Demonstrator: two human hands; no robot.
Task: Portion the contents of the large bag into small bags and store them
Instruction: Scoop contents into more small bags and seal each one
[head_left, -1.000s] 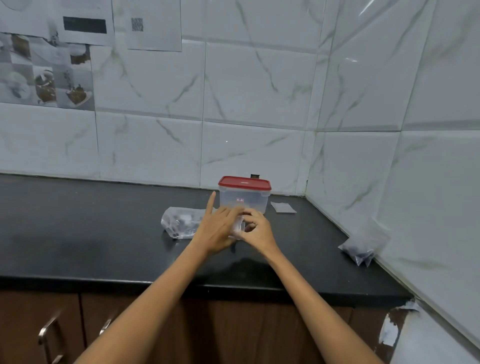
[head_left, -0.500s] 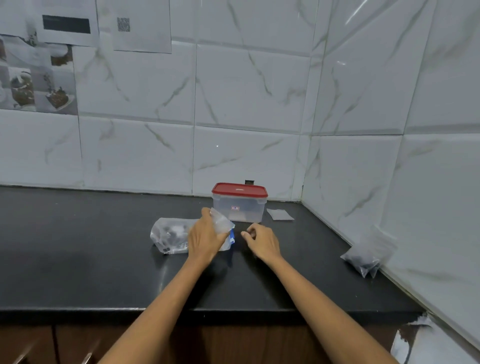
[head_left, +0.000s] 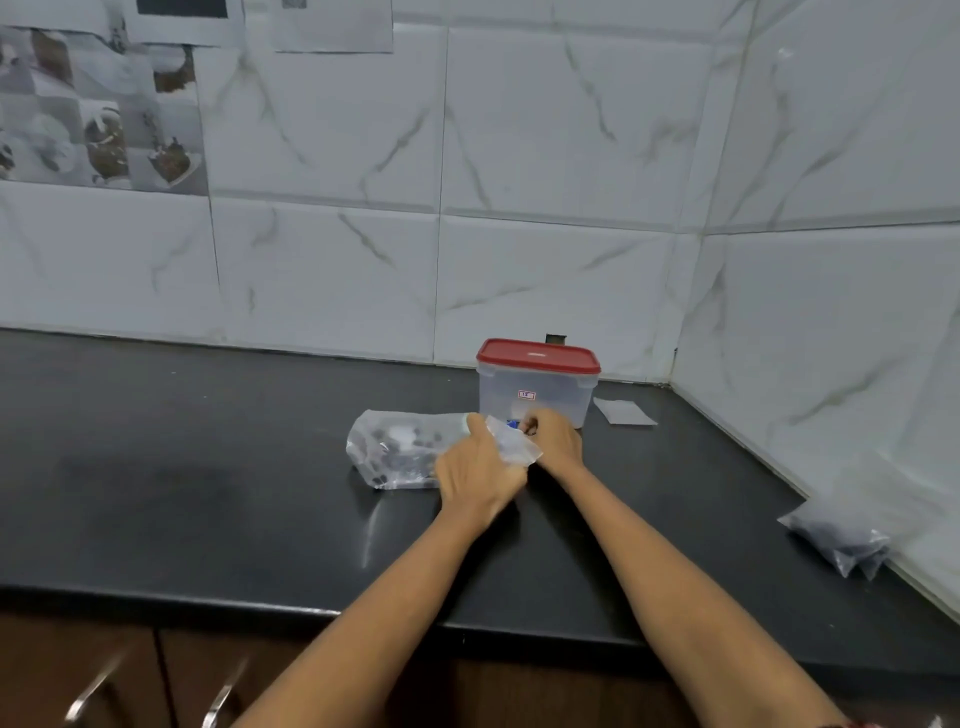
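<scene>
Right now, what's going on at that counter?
A person stands at a black counter portioning dark pieces out of a large clear bag lying on it. The left hand holds a small clear bag while the right hand pinches at its mouth. Just behind the hands stands a clear container with its red lid on. A filled small bag lies by the right wall, and a flat empty one sits beside the container.

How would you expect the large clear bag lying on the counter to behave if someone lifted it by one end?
The large clear bag looks like thin, crumpled film, so it would probably sag. The dark pieces inside sit loose, so they would likely slide toward the low end. It seems mostly empty, so probably light.
</scene>
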